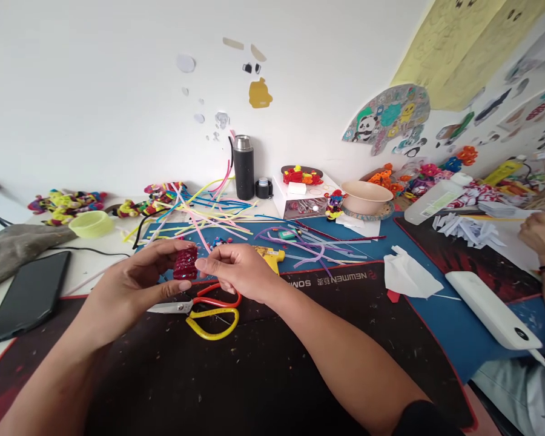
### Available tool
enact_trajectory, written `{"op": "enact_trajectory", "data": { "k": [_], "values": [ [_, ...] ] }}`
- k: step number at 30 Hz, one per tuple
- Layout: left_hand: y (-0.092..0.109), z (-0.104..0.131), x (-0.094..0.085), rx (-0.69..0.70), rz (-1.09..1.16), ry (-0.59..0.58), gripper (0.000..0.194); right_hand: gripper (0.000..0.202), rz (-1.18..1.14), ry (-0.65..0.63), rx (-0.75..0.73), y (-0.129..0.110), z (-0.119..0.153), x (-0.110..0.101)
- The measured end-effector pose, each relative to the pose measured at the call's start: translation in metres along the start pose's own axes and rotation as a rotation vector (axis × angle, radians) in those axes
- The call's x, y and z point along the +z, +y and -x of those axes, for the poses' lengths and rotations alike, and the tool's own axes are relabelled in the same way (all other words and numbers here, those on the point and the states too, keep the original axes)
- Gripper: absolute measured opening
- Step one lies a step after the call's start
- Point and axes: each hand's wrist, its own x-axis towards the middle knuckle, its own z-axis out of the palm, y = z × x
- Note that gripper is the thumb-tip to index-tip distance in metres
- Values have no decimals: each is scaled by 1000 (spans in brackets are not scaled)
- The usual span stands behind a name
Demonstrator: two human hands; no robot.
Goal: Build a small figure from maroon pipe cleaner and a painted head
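Observation:
Between the thumb and fingers of my left hand [138,284] is a dark red, shiny coiled piece [185,263], held upright above the mat. My right hand [236,269] is closed in a pinch at the right side of this piece; what its fingertips hold, if anything, is too small to make out. Below both hands lie scissors [212,324] with one red and one yellow handle, blades pointing left. Partly behind my right hand is a yellow glue gun [271,259].
Many coloured pipe cleaners [204,209] lie behind the hands. A black phone [29,297] is at left. A black flask [244,169] and pink bowl [367,198] stand at the back. A white power bank [490,309] lies at right, near another person's hand [541,237].

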Motion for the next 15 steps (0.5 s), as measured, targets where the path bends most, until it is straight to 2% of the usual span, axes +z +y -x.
{"op": "enact_trajectory", "data": {
  "k": [11, 15],
  "values": [
    [-6, 0, -2, -35, 45, -9, 54, 57, -30, 31, -26, -1, 0, 0],
    [-5, -1, -1, -19, -3, 18, 55, 56, -64, 32, -28, -3, 1, 1]
  ]
}}
